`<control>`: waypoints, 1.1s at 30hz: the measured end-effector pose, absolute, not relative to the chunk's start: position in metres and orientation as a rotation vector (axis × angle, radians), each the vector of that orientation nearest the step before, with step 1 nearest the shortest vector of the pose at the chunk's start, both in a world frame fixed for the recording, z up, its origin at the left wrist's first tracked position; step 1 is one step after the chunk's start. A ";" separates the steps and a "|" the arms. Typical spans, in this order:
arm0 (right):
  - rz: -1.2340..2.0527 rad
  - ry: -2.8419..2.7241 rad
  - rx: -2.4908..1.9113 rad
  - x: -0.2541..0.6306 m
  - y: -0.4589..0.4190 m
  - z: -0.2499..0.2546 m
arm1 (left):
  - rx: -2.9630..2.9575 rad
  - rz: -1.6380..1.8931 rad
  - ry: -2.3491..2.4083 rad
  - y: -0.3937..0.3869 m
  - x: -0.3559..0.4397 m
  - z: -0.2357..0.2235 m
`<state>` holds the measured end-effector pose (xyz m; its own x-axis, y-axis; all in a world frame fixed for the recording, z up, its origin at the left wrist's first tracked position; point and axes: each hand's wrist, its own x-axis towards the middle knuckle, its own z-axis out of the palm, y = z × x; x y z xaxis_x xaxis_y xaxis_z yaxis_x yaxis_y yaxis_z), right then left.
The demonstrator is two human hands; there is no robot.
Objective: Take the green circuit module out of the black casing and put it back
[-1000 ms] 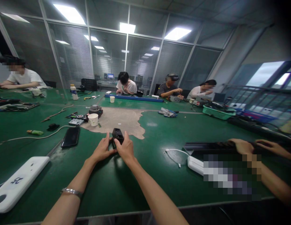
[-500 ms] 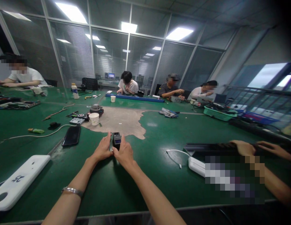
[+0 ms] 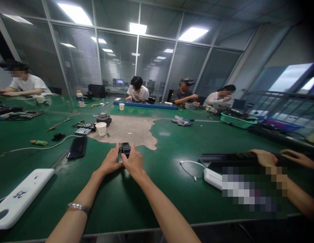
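Observation:
A small black box-shaped device [image 3: 125, 148] stands on the green table [image 3: 157, 189] in front of me. My left hand [image 3: 110, 161] and my right hand [image 3: 133, 163] meet around it, fingers curled against its sides and lower part. Most of the device below its top is hidden by my fingers. A silver bracelet [image 3: 77, 207] sits on my left wrist.
A black phone [image 3: 77, 147] and a white cable lie left of my hands; a white flat device [image 3: 17, 199] lies at the near left. A paper cup [image 3: 101, 128] stands behind. A co-worker's hands [image 3: 265, 157] rest on a black unit at right, by a white adapter [image 3: 211, 177].
The black device has been turned and lowered between my hands, so that less of it shows above my fingers. My hands stay in the same place.

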<state>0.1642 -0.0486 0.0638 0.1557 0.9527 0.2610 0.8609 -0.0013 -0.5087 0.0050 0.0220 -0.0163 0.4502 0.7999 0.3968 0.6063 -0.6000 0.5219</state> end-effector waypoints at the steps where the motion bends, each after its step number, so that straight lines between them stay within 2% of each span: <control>1: 0.196 -1.706 -1.866 0.165 -0.048 0.067 | 2.398 0.896 1.200 0.021 0.005 -0.015; 8: 0.100 -1.578 -1.738 0.210 -0.045 0.088 | 2.381 0.900 1.195 0.016 0.007 -0.008; 15: 0.086 -1.489 -1.888 0.267 -0.058 0.056 | 2.365 0.828 1.200 0.019 0.006 -0.008; 24: 0.107 -1.557 -1.953 0.272 -0.063 0.031 | 2.370 0.800 1.207 0.018 0.008 -0.006; 33: 0.029 -1.530 -1.801 0.280 -0.067 0.022 | 2.390 0.854 1.199 0.013 0.009 -0.002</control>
<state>0.2804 -0.0668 0.0221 0.2818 0.8533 0.4388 0.8363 0.0057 -0.5483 0.0089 0.0131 -0.0015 0.4648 0.8074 0.3634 0.6074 -0.5894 0.5326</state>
